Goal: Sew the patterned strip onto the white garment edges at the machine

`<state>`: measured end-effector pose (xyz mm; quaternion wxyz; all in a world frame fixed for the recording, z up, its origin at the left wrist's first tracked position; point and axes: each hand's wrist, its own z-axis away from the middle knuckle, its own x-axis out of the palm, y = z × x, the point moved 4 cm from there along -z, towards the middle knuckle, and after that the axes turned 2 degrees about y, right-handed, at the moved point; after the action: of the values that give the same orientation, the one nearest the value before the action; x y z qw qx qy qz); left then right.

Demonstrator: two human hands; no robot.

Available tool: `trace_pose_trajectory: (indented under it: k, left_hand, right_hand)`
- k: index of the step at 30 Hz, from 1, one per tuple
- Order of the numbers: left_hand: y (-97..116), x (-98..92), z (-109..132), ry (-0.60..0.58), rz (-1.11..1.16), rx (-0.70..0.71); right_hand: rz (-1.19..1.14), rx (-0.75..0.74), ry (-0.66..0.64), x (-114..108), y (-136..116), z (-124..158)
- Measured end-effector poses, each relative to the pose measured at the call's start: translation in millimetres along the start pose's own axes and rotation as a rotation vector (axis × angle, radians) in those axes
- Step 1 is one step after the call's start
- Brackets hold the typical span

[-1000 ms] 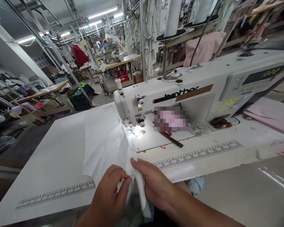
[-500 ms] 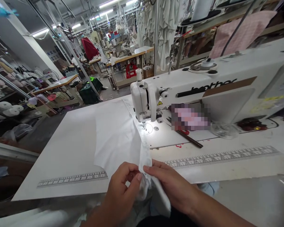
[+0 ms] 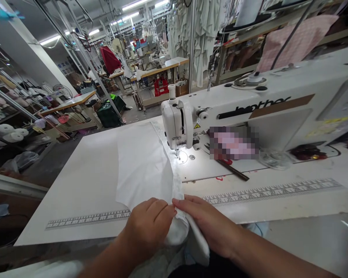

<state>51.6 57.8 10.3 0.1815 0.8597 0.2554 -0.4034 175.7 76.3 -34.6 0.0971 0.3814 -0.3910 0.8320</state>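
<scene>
A white fabric piece (image 3: 143,166) lies on the sewing table, its right edge running up beside the needle and presser foot (image 3: 178,154) of a white sewing machine (image 3: 178,121). At the table's front edge my left hand (image 3: 152,222) is closed on the fabric, fingers curled and thumb side toward the other hand. My right hand (image 3: 207,220) pinches the same edge from the right, thumb on top and fingers underneath. The two hands nearly meet at the seam edge. Below them the cloth hangs in folds over the front edge toward my lap.
Dark-handled scissors or snips (image 3: 232,170) lie on the machine bed, beside a blurred-out pinkish item (image 3: 233,143). Printed ruler strips (image 3: 272,192) run along the table front (image 3: 75,173). Behind stand other sewing tables (image 3: 162,68) and hanging pale garments (image 3: 203,42).
My left hand has rolled over and closed its fingers on the fabric edge, where thumb and forefinger were apart before. My right hand has shifted slightly left, still pinching.
</scene>
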Motion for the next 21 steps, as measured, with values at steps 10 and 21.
trace_pose_trajectory:
  k: [10,21]
  left_hand:
    - [-16,-7.1,-8,-0.111,0.128,0.232]
    - [-39,20.2,-21,-0.620,0.718,-1.071]
  right_hand:
    - [0.107,0.045,-0.039,-3,-7,0]
    - [0.383,-0.184,0.031,-8,-11,10]
